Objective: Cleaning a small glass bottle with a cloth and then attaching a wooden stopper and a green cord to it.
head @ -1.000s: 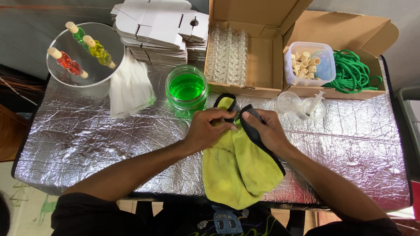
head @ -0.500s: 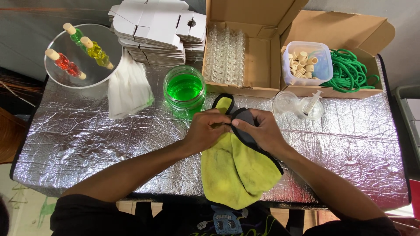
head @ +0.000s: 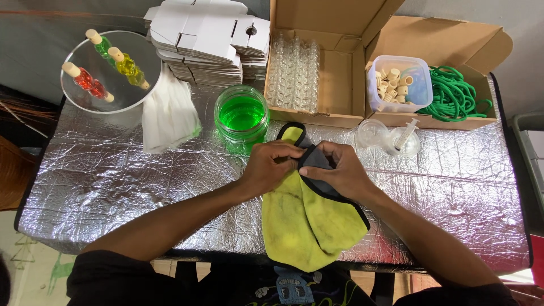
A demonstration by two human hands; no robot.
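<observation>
Both forearms come in from the lower edge and meet at the middle of the table (head: 113,181), which is covered with crinkled silver foil. The left hand (head: 271,167) is bent at the knuckles, its fingers closed on the upper edge of a yellow-green cloth with black trim (head: 309,218). The right hand (head: 335,170) lies just beside it, fingers curled and pinching the dark folded part of the same cloth. The cloth lies on the foil, hanging over the near edge, just in front of a glass jar of green liquid (head: 242,115).
</observation>
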